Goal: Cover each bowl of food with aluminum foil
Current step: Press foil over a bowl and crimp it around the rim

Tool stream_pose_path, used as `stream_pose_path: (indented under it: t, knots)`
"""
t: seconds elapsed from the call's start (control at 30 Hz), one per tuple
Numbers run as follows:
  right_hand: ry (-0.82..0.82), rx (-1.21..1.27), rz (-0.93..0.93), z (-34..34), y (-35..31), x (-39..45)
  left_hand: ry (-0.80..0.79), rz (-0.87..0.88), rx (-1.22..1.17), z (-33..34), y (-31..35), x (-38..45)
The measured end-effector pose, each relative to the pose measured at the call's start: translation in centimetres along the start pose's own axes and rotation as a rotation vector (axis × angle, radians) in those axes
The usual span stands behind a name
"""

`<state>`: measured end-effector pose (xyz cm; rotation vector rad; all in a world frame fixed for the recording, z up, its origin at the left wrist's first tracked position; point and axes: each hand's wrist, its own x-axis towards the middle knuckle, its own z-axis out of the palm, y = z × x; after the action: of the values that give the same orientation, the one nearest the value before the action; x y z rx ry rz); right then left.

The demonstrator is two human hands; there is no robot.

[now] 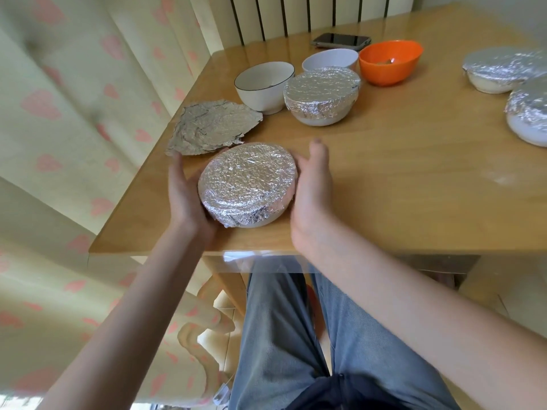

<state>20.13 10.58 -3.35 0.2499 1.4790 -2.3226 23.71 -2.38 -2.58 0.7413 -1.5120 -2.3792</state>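
A white bowl wrapped in foil sits near the table's front edge. My left hand cups its left side and my right hand cups its right side, fingers curved round the rim. A loose crumpled foil sheet lies just behind my left hand. Further back stand an uncovered white bowl with a dark rim, another foil-covered bowl, an uncovered white bowl and an uncovered orange bowl. Two more foil-covered bowls stand at the right edge.
A dark phone lies at the back of the wooden table. A curtain with pink hearts hangs to the left. A radiator stands behind the table. My legs in jeans are below the front edge.
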Motion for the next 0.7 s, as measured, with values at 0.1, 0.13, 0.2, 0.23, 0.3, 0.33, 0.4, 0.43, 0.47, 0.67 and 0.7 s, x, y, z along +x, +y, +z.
stream_pose_path:
  t: [0.1, 0.13, 0.2, 0.23, 0.3, 0.33, 0.4, 0.43, 0.47, 0.67, 0.7]
  knots:
    - [0.068, -0.037, 0.003, 1.5, -0.1, -0.4, 0.106, 0.052, -0.070, 1.5, -0.8, -0.8]
    - [0.082, -0.061, -0.016, 1.8, -0.7, -0.2, 0.129, 0.072, -0.092, 1.7, -0.9, -0.8]
    - [0.104, -0.086, -0.035, 1.7, -1.5, 0.5, 0.158, 0.110, -0.099, 2.2, -1.3, -0.7]
    - [0.104, -0.107, -0.024, 1.6, -1.7, 0.7, 0.164, 0.124, -0.082, 2.3, -1.4, -0.7]
    - [0.044, -0.108, 0.020, 1.3, -2.1, 1.1, 0.162, 0.141, -0.011, 2.0, -1.7, -0.4]
    - [0.000, -0.083, 0.038, 0.9, -2.1, 1.4, 0.134, 0.149, 0.040, 1.5, -1.7, -0.2]
    - [-0.077, -0.019, 0.010, -0.7, -2.3, 1.8, 0.025, 0.194, 0.161, 0.2, -1.2, -0.1]
    - [-0.090, -0.043, -0.037, -2.0, -2.4, 1.7, -0.023, 0.279, 0.219, -0.7, -0.7, 0.0]
    - [-0.097, -0.156, -0.114, -3.7, -2.6, 1.4, -0.066, 0.419, 0.352, -1.8, 0.2, 0.1]
    - [-0.475, -1.173, -0.563, -8.0, -3.8, -1.4, -0.810, 0.588, 1.707, 0.4, 8.1, -0.9]
    - [-0.432, -1.189, -0.609, -7.7, -3.5, -1.3, -0.863, 0.528, 1.836, 1.9, 8.2, -0.6]
